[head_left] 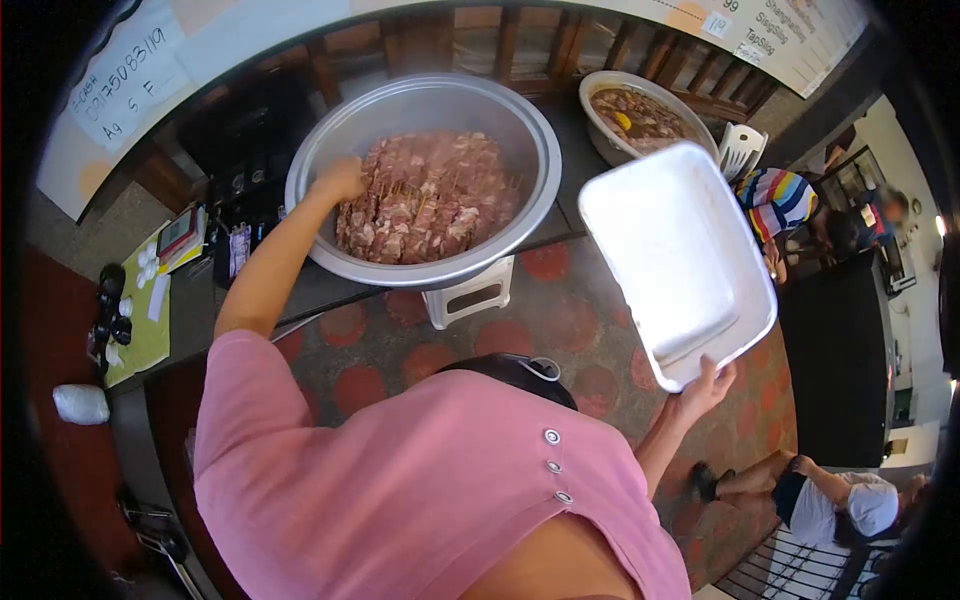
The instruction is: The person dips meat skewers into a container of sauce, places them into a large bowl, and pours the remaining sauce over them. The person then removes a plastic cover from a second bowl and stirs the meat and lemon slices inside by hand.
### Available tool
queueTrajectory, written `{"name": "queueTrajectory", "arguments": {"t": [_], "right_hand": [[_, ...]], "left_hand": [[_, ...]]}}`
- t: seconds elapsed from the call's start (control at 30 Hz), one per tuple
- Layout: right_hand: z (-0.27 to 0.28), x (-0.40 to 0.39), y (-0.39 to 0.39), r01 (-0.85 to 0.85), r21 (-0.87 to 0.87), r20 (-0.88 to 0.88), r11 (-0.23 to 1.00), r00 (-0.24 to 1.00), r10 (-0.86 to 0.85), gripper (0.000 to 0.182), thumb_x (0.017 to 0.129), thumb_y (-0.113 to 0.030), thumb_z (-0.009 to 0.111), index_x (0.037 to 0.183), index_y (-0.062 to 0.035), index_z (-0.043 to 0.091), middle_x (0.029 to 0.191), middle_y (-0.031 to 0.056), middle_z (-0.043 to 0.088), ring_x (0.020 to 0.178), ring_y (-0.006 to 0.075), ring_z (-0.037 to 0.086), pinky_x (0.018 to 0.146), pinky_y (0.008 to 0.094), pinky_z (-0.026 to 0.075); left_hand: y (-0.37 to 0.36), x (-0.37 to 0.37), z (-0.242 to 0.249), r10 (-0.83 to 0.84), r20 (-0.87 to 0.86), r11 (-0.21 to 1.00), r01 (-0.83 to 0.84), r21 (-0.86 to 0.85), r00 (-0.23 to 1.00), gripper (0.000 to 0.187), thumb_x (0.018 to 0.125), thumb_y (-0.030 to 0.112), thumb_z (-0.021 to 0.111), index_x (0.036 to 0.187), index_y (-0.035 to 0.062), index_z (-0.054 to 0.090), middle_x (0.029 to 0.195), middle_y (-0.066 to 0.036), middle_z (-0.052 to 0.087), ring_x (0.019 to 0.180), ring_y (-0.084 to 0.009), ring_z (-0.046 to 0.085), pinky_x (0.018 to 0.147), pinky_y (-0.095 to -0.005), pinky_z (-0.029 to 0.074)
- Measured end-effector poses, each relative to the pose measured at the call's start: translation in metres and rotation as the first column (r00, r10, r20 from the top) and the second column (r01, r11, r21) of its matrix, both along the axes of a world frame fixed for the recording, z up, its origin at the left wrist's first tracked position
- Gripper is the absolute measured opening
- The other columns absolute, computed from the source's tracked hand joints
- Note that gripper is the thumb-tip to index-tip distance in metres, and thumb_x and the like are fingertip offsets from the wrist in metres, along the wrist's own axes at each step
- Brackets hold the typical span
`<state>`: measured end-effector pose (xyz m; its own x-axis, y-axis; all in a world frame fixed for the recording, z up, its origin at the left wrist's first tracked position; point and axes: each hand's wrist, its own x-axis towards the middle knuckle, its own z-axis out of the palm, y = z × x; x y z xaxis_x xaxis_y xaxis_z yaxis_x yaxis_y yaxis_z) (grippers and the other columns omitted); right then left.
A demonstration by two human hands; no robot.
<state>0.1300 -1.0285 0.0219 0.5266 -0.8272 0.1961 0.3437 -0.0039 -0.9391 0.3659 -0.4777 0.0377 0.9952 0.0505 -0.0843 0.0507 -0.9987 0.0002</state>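
A wide metal basin [548, 170] holds a heap of raw skewered meat [430, 200]. My left hand [342, 180] reaches over the basin's left side and touches the edge of the heap; its fingers are too small and hidden to read. At the right, my right hand [703, 388] grips the lower rim of a white rectangular tray [675, 250]. That tray is tilted, with its bare inside facing up. The basin and the tray are apart.
Behind the tray, a second basin [594, 118] contains meat in liquid with something yellow. A white stool [472, 298] stands below the large basin. A green cloth [150, 335] lies at the left. People [780, 200] are at the right, one seated [835, 500] lower down.
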Motion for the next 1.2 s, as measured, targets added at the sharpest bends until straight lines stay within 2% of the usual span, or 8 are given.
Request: {"name": "queueTrajectory", "arguments": {"t": [0.13, 0.23, 0.3, 0.4, 0.5, 0.77, 1.03, 1.2], "right_hand": [[0.073, 0.057, 0.032, -0.022, -0.367, 0.137, 0.93, 0.988, 0.077, 0.033, 0.075, 0.004, 0.056, 0.106, 0.002, 0.045, 0.107, 0.0111, 0.049, 0.095, 0.0189, 0.052, 0.084, 0.0315, 0.043], [0.11, 0.093, 0.059, 0.009, -0.586, 0.162, 0.81, 0.981, 0.106, 0.037, 0.072, 0.001, 0.062, 0.105, 0.0015, 0.046, 0.108, 0.0111, 0.048, 0.093, 0.019, 0.053, 0.078, 0.0306, 0.046], [0.111, 0.126, 0.067, 0.182, -0.826, 0.31, 0.534, 0.937, 0.16, 0.036, 0.071, -0.002, 0.064, 0.103, 0.0002, 0.048, 0.099, 0.011, 0.053, 0.082, 0.0182, 0.056, 0.067, 0.0294, 0.048], [0.137, 0.134, 0.1, 0.068, -0.981, 0.123, 0.179, 0.941, 0.317, 0.029, 0.067, -0.009, 0.067, 0.093, -0.0074, 0.054, 0.078, 0.0128, 0.059, 0.06, 0.0306, 0.06, 0.052, 0.0364, 0.048], [0.144, 0.146, 0.117, 0.121, -0.992, 0.086, -0.039, 0.867, 0.491, 0.028, 0.066, -0.004, 0.063, 0.091, -0.0107, 0.053, 0.071, 0.0084, 0.057, 0.053, 0.0242, 0.058, 0.046, 0.0359, 0.045], [0.148, 0.155, 0.111, 0.177, -0.979, 0.087, -0.101, 0.811, 0.578, 0.031, 0.065, -0.002, 0.064, 0.091, -0.0106, 0.051, 0.072, 0.0065, 0.055, 0.054, 0.0263, 0.056, 0.046, 0.0363, 0.045], [0.104, 0.179, 0.09, 0.116, -0.983, 0.17, 0.139, 0.858, 0.485, 0.026, 0.075, -0.005, 0.063, 0.097, -0.0029, 0.05, 0.077, 0.0114, 0.053, 0.067, 0.0222, 0.054, 0.059, 0.0303, 0.045], [0.097, 0.172, 0.102, -0.185, -0.74, 0.242, 0.647, 0.824, 0.513, 0.035, 0.078, -0.001, 0.058, 0.109, 0.0041, 0.044, 0.1, 0.0176, 0.054, 0.09, 0.0247, 0.056, 0.078, 0.0336, 0.049]], "left_hand": [[-0.003, -0.034, 0.039, -0.03, 0.003, 0.991, 0.031, -0.13, 1.0, 0.028, 0.073, 0.022, 0.064, 0.094, 0.0036, 0.066, 0.098, -0.021, 0.063, 0.092, -0.0363, 0.06, 0.08, -0.0429, 0.048], [-0.006, -0.058, 0.035, -0.064, 0.316, 0.965, 0.139, -0.222, 0.947, 0.035, 0.074, 0.03, 0.067, 0.099, 0.007, 0.065, 0.102, -0.019, 0.061, 0.098, -0.0352, 0.056, 0.084, -0.0431, 0.044], [-0.018, -0.082, 0.032, -0.04, 0.438, 0.97, 0.14, -0.197, 0.898, 0.037, 0.074, 0.03, 0.067, 0.102, 0.0059, 0.063, 0.106, -0.016, 0.058, 0.103, -0.0344, 0.051, 0.089, -0.0421, 0.038], [-0.041, -0.123, 0.037, 0.06, 0.397, 0.953, 0.066, -0.296, 0.916, 0.045, 0.073, 0.031, 0.069, 0.109, 0.0054, 0.061, 0.116, -0.017, 0.053, 0.111, -0.0326, 0.046, 0.096, -0.0441, 0.03], [-0.048, -0.146, 0.021, 0.087, 0.422, 0.959, 0.038, -0.279, 0.902, 0.046, 0.073, 0.031, 0.069, 0.11, 0.0048, 0.06, 0.117, -0.018, 0.053, 0.112, -0.0336, 0.046, 0.098, -0.0437, 0.029], [-0.084, -0.183, 0.028, 0.217, 0.614, 0.901, 0.086, -0.425, 0.759, 0.056, 0.076, 0.021, 0.067, 0.126, 0.0047, 0.047, 0.134, -0.026, 0.034, 0.122, -0.0412, 0.036, 0.101, -0.044, 0.032], [-0.131, -0.207, 0.039, 0.289, 0.654, 0.84, 0.143, -0.523, 0.699, 0.065, 0.074, 0.023, 0.069, 0.131, 0.0074, 0.04, 0.136, -0.027, 0.029, 0.128, -0.0413, 0.029, 0.105, -0.0448, 0.027], [-0.155, -0.226, 0.025, 0.415, 0.668, 0.766, 0.16, -0.623, 0.617, 0.078, 0.077, 0.026, 0.069, 0.137, 0.0026, 0.026, 0.138, -0.026, 0.025, 0.13, -0.0399, 0.024, 0.107, -0.0442, 0.023]]}}
